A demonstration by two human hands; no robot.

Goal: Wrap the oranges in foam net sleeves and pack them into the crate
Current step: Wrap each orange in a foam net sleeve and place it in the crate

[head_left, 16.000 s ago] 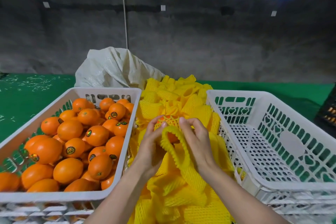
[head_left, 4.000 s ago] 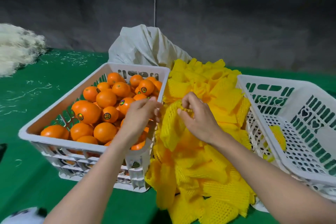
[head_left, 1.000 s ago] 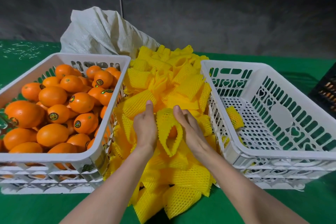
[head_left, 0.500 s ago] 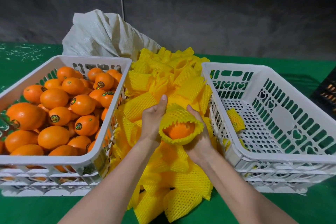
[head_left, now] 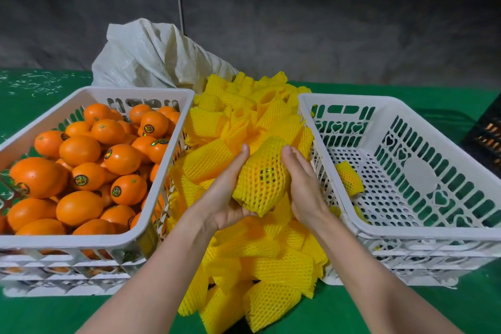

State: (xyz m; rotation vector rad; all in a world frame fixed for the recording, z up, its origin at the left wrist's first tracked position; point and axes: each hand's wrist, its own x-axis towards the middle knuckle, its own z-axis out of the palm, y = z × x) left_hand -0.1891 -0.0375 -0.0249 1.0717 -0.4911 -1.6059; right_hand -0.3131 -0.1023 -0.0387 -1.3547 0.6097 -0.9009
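Note:
An orange inside a yellow foam net sleeve sits between both hands above the pile of loose sleeves. My left hand cups it from below and the left; my right hand presses its right side. The net covers the whole fruit, with orange showing through the mesh. A white crate on the left is full of bare oranges with stickers. The white crate on the right holds one wrapped orange.
A grey-white woven sack lies behind the sleeve pile. The table has a green cover. A dark crate edge shows at the far right. A rough grey wall stands behind.
Half a second ago the sleeve was bunched around the orange's top with fruit exposed. Now the net is stretched over the whole orange and the hands hold its sides.

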